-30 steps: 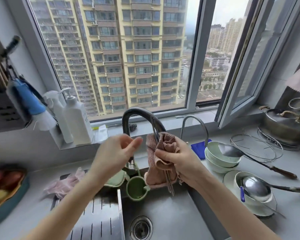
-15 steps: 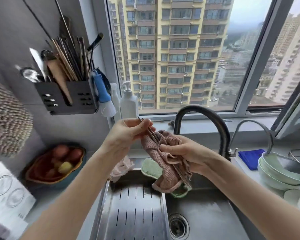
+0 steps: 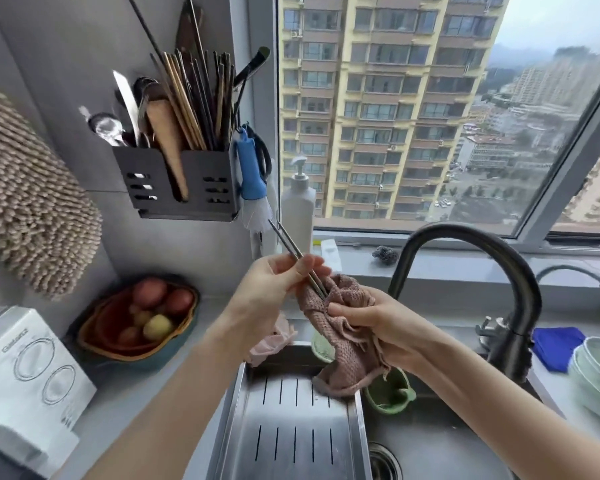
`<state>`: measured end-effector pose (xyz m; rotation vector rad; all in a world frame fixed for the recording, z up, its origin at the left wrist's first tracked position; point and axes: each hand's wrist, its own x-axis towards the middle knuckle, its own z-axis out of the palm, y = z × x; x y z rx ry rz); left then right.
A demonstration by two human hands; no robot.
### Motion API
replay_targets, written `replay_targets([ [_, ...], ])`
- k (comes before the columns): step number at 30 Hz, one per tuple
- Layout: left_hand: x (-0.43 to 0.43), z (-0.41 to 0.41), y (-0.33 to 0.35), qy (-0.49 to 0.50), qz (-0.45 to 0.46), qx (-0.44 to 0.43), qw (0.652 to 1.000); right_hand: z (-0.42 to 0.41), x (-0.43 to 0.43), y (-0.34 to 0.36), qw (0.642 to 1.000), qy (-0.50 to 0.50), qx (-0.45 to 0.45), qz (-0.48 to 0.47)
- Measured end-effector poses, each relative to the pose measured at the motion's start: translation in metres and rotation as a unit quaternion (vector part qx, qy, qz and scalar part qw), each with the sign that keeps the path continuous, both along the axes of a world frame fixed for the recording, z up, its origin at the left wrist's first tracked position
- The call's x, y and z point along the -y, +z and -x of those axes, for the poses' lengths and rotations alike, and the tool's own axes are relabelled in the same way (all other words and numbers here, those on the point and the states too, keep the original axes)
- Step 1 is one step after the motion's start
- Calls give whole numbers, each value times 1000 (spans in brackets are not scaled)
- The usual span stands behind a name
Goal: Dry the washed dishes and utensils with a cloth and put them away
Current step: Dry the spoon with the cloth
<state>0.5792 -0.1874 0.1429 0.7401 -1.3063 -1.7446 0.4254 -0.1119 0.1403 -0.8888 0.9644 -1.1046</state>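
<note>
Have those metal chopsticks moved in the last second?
Yes. The chopsticks were hanging by the black faucet; now the left hand draws them up-left out of the cloth, toward the wall rack.

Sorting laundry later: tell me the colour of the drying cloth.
Dusty pink with a waffle weave; the cloth shows best in the head view.

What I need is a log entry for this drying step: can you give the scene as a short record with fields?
left hand: pinches the metal chopsticks
right hand: grips the pink cloth around their lower ends
chopstick tips: point up-left, toward the wall holder
wall holder: holds utensils
below hands: sink with drain tray
far right: stacked green bowls
</note>
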Motion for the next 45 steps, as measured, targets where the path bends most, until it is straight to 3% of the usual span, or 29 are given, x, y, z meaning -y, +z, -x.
replay_targets([
  [4, 11, -9, 1, 63, 23, 16, 998, 2, 13, -4, 999, 23, -35, -10],
  [7, 26, -12, 7, 171, 19, 39, 984, 5, 27, -6, 983, 5, -181, 33],
  [10, 56, -29, 30, 283, 31, 40, 958, 7, 43, 0, 926, -21, -367, 81],
  [12, 75, -44, 52, 331, 54, 37, 941, 7, 55, 11, 911, -56, -398, 96],
  [17, 115, -70, 116, 395, 143, 28, 907, -7, 91, 56, 908, -84, -377, 162],
  [25, 155, -72, 177, 444, 340, 145, 816, -26, 118, 96, 915, -78, -343, 200],
  [30, 170, -67, 180, 452, 365, 187, 792, -27, 121, 91, 902, -82, -376, 197],
  [34, 169, -63, 167, 459, 363, 279, 762, -24, 121, 88, 904, -91, -372, 189],
  [37, 171, -58, 145, 444, 358, 324, 755, -22, 121, 86, 905, -95, -371, 187],
  [42, 180, -51, 128, 391, 327, 377, 773, -18, 119, 80, 899, -97, -386, 184],
  [45, 181, -49, 131, 394, 320, 361, 782, -15, 117, 78, 899, -99, -385, 183],
])
